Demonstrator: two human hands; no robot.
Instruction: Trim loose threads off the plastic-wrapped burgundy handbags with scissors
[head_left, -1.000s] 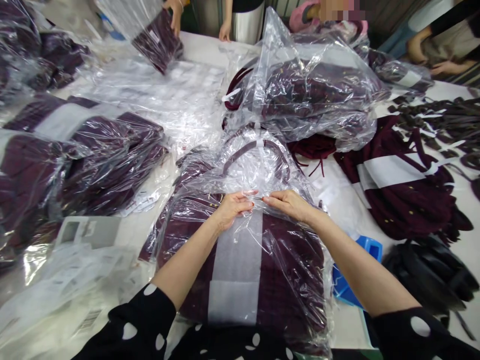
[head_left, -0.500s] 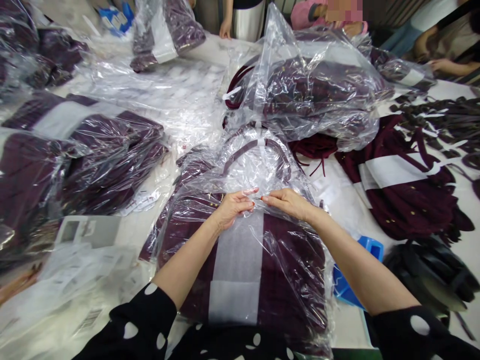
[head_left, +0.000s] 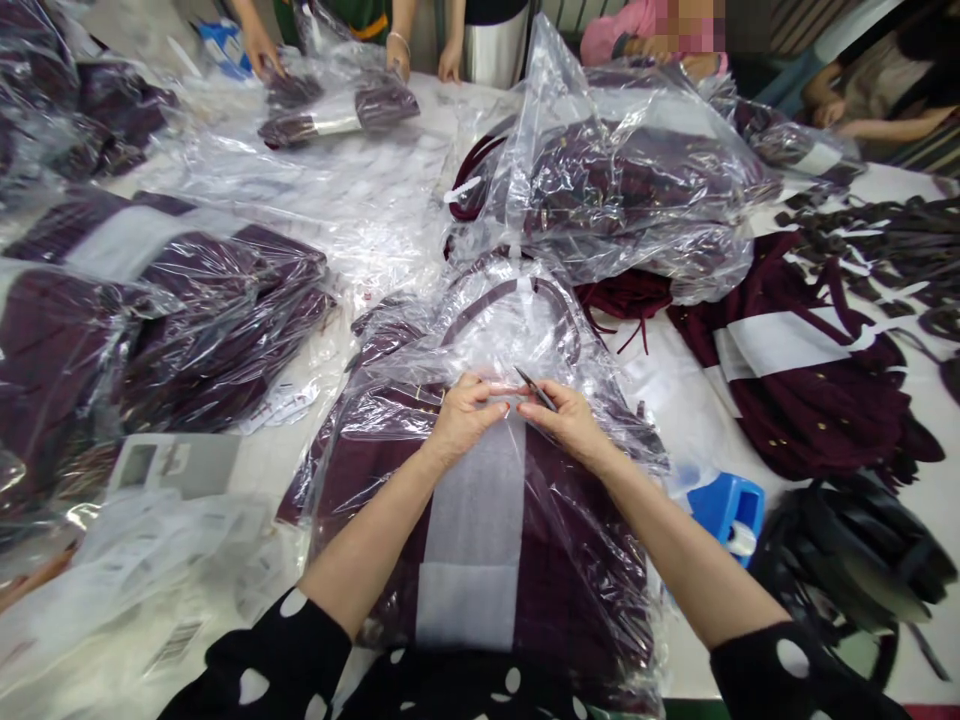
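Observation:
Straight ahead lies a dark maroon bag (head_left: 577, 520) inside a clear plastic bag (head_left: 390, 405), with a white paper band (head_left: 480, 520) down its middle and its curved handle (head_left: 484, 308) beyond my hands. My left hand (head_left: 466, 415) pinches the plastic above the band. My right hand (head_left: 562, 418) is closed on a small dark pointed tool (head_left: 534, 386) whose tip points up and left; its fingers also meet the plastic. The two hands are a short gap apart. What kind of tool it is, I cannot make out.
More wrapped maroon bags lie left (head_left: 202, 300) and beyond (head_left: 637, 170). An unwrapped maroon bag (head_left: 832, 400), a blue container (head_left: 724, 505) and black straps (head_left: 862, 550) are to the right. White packets (head_left: 150, 580) sit lower left. Other people's hands (head_left: 262, 50) are across the table.
The dark tool now shows clearly in my right hand, which has turned slightly. My left fingers have shifted slightly. Across the table, another person's hands have come to a wrapped bag, which now lies lower.

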